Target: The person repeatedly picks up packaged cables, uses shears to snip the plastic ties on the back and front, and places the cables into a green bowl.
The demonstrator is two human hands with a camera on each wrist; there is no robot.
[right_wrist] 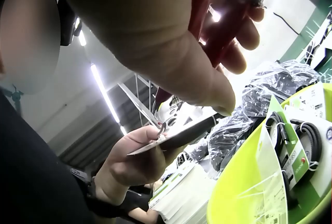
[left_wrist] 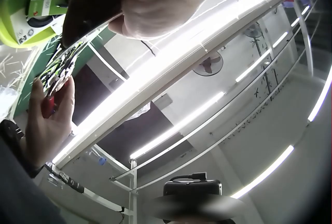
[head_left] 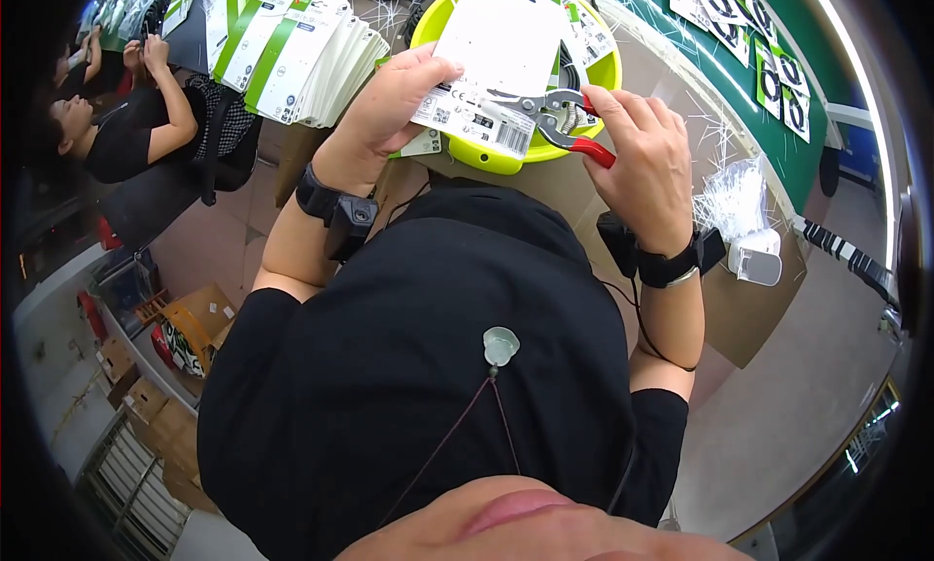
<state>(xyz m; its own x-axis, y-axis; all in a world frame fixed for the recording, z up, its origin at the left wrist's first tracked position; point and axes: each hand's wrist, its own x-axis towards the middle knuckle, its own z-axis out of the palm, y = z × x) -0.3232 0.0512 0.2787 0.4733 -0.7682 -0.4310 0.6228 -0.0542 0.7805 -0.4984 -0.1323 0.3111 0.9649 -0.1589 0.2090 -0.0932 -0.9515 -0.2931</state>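
In the head view the left hand (head_left: 387,104) pinches a white printed card (head_left: 501,45) by its left edge, above a yellow-green basin (head_left: 486,159). The right hand (head_left: 647,157) grips red-handled cutters (head_left: 589,150), whose metal jaws lie over the card near its barcode. The right wrist view shows the left hand (right_wrist: 136,164) holding the card nearly edge-on, with the right hand (right_wrist: 155,42) and red handles close to the lens. In the left wrist view the right hand (left_wrist: 52,130) is round the red handles (left_wrist: 48,107).
Stacked green and white cards (head_left: 292,60) lie left of the basin. Cards with black cables (right_wrist: 293,151) stand in it. A green mat (head_left: 715,70) with cards and white ties is at the right, near a plastic bag of ties (head_left: 735,196). Another person (head_left: 131,133) sits at the left.
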